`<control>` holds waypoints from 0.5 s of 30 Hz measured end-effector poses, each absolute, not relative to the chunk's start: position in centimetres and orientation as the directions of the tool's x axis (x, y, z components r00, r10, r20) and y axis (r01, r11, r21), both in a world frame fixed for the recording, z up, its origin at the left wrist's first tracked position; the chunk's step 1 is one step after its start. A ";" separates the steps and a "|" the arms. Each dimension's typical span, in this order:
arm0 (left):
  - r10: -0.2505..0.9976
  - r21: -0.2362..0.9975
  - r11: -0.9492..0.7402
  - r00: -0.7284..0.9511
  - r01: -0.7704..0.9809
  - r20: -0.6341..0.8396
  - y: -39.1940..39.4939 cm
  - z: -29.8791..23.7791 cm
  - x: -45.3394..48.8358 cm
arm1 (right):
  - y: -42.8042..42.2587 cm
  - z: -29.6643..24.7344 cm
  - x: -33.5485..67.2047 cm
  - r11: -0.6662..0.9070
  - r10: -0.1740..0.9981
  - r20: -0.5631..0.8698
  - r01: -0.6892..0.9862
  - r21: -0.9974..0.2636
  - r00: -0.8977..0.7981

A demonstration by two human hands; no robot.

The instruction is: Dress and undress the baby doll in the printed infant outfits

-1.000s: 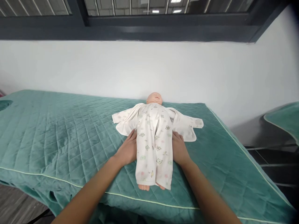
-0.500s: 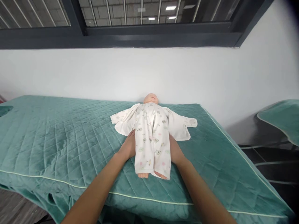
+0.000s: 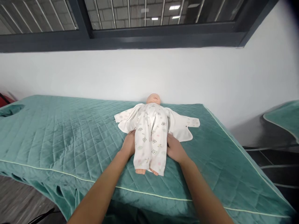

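Observation:
A baby doll (image 3: pixel 153 99) lies on its back on the green quilted bed cover, head toward the wall and toes showing below the hems. Its white patterned trousers (image 3: pixel 149 137) cover the legs and reach high over the belly. Under it a matching white baby shirt (image 3: pixel 178 123) is spread, both sleeves stretched outward. At the left edge of the trousers my left hand (image 3: pixel 129 143) is closed on the cloth, its fingertips partly hidden behind the leg. My right hand (image 3: pixel 175 148) grips the opposite edge at about thigh height, with its fingers curled against the fabric.
The green quilted cover (image 3: pixel 70 133) spreads over the bed, with a hole at its far left end. Behind stand a white wall (image 3: pixel 105 74) and a dark-framed barred window (image 3: pixel 140 39). Another green-covered surface (image 3: pixel 285 118) is at the right.
The trouser legs have shifted slightly left and their hems sit a little higher, showing more of the toes. My right hand's fingers show more now. The view has turned slightly left.

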State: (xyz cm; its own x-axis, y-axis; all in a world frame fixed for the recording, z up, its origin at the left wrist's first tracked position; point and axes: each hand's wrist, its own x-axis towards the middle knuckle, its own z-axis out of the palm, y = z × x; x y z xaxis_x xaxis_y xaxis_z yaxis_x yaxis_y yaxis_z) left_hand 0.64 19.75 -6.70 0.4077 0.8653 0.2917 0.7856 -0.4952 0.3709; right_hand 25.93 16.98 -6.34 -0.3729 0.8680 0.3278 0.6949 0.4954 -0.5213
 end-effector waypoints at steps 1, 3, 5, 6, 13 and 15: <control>0.871 0.366 -0.484 0.396 0.795 0.292 19.4 -6.7 0.5 | 17.0 -6.3 25.9 0.485 0.874 0.319 0.706 -0.517 -0.367; 0.871 0.344 -0.477 0.383 0.809 0.306 18.4 -6.7 0.1 | 16.9 -6.2 25.8 0.463 0.886 0.301 0.728 -0.506 -0.354; 0.859 0.300 -0.486 0.386 0.821 0.336 17.3 -6.8 -0.4 | 16.9 -6.2 25.8 0.455 0.890 0.290 0.739 -0.498 -0.353; 0.852 0.276 -0.491 0.389 0.826 0.350 16.7 -6.9 -0.7 | 16.9 -6.2 25.8 0.456 0.889 0.289 0.741 -0.493 -0.355; 0.891 0.291 -0.425 0.339 0.857 0.302 15.2 -7.1 -1.0 | 16.5 -6.1 25.8 0.453 0.890 0.289 0.756 -0.473 -0.352; 0.906 0.343 -0.392 0.294 0.854 0.303 15.5 -7.3 -1.1 | 16.0 -6.0 25.7 0.417 0.906 0.291 0.761 -0.498 -0.306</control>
